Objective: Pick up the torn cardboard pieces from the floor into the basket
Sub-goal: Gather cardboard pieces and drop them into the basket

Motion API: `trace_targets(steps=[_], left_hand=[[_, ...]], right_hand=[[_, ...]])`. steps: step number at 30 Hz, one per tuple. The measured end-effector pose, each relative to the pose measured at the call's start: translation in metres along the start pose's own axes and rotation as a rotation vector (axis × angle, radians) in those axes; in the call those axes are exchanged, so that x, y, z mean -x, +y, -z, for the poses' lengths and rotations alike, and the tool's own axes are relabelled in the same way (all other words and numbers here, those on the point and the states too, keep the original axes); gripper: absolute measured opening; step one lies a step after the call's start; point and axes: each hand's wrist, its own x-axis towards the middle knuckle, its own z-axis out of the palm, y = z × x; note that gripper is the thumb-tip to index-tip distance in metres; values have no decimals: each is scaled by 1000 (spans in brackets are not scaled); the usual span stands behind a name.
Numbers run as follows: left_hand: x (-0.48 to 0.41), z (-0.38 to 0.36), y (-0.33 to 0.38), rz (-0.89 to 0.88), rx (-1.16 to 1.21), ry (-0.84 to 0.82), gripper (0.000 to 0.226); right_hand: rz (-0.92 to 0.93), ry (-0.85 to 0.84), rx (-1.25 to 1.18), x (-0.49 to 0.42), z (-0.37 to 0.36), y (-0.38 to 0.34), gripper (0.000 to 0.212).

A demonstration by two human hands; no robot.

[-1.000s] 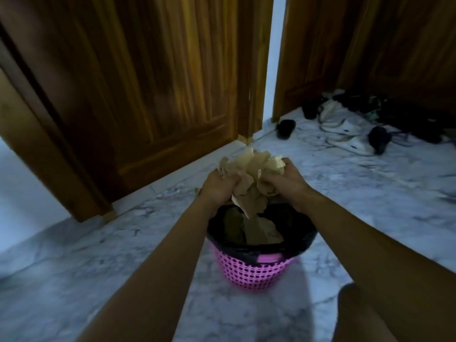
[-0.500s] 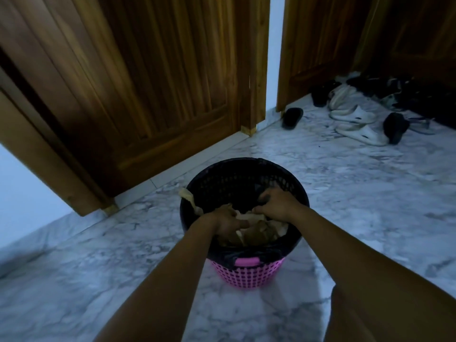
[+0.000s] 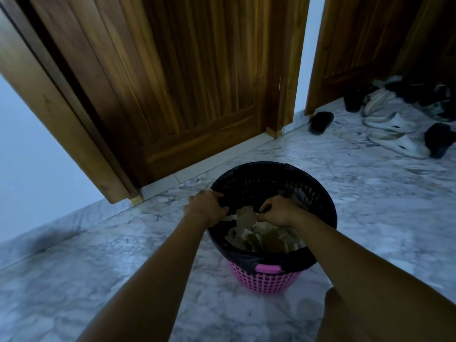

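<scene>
Partly hidden under a black liner, the pink basket (image 3: 265, 280) stands on the marble floor (image 3: 98, 255), torn cardboard pieces (image 3: 261, 236) heaped inside. Left hand (image 3: 206, 208) grips the rim's left edge. Right hand (image 3: 277, 211) is curled inside, pinching something I cannot make out.

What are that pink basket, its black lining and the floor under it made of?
The basket looks like moulded plastic, given its regular lattice holes. The black lining seems a thin plastic bag, folded and wrinkled over the rim. The floor looks like polished marble or marble-look tile, grey-veined and slightly glossy.
</scene>
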Motion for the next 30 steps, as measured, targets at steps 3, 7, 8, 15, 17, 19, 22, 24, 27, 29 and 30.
trace_targets(steps=[3, 7, 8, 15, 17, 19, 22, 24, 27, 29, 30], left_hand=[[8, -8, 3, -23, -83, 138, 46], [12, -5, 19, -144, -85, 463, 25], [8, -4, 23, -165, -60, 461, 23], [-3, -15, 5, -52, -169, 294, 21], [5, -17, 2, -94, -245, 347, 19], [13, -13, 5, -160, -320, 396, 17], [18, -6, 24, -338, -342, 484, 17], [21, -9, 44, -459, -277, 412, 26], [26, -32, 66, -264, 7, -215, 50], [26, -53, 66, -237, -90, -491, 61], [26, -57, 62, -286, -172, -484, 62]], right_hand=[[-14, -26, 12, -5, -5, 1, 32], [-20, -22, -13, -10, 5, 2, 32], [-24, -14, -14, -10, 10, 2, 33], [-21, 17, -79, -11, 27, 9, 28], [-39, 3, -85, -13, 22, 16, 27], [-44, -23, -58, -13, 14, 21, 27], [-61, -32, -4, -15, 7, 24, 31], [-84, -3, 25, -18, 10, 27, 30], [-103, 18, 119, -12, 22, 29, 26], [-103, 27, 175, -8, 30, 25, 19], [-92, 32, 205, -8, 32, 22, 17]])
